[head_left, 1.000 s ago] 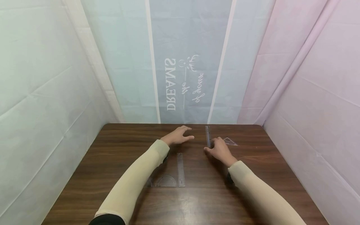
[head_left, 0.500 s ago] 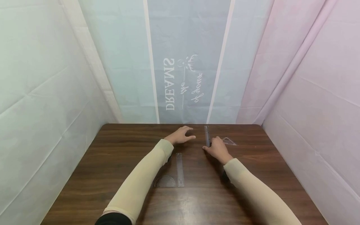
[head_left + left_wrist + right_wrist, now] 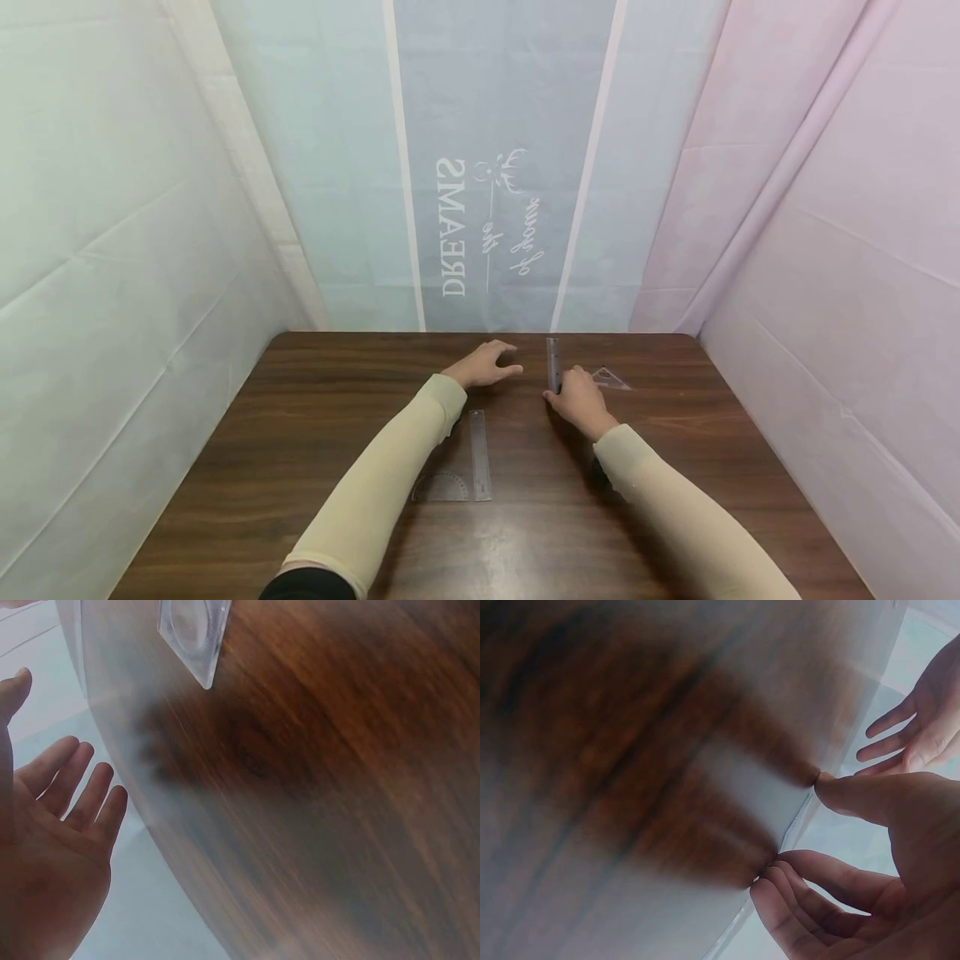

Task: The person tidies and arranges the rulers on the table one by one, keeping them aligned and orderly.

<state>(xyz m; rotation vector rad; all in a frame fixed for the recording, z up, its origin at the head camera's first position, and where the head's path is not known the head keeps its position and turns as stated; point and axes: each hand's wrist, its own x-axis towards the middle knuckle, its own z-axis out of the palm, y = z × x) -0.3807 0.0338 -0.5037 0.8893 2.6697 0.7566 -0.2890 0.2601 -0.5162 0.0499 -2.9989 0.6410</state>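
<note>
ruler [image 3: 553, 364] flat on table [image 3: 277, 433], near end at right hand [image 3: 582, 402], can't tell if pinched; left hand [image 3: 481, 366] near, fingers spread.

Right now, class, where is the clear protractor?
In the head view, the protractor lies on the table, just left of the nearer ruler and right of the left sleeve.

In the head view the right hand [image 3: 581, 400] covers the near end of the far ruler [image 3: 553, 362], so whether it holds that end cannot be told; marks on the near ruler [image 3: 480, 456] are too small to read. The left wrist view's top edge cuts off 1 clear plastic piece [image 3: 217, 656], and the right wrist view blurs the table [image 3: 592, 772].
</note>
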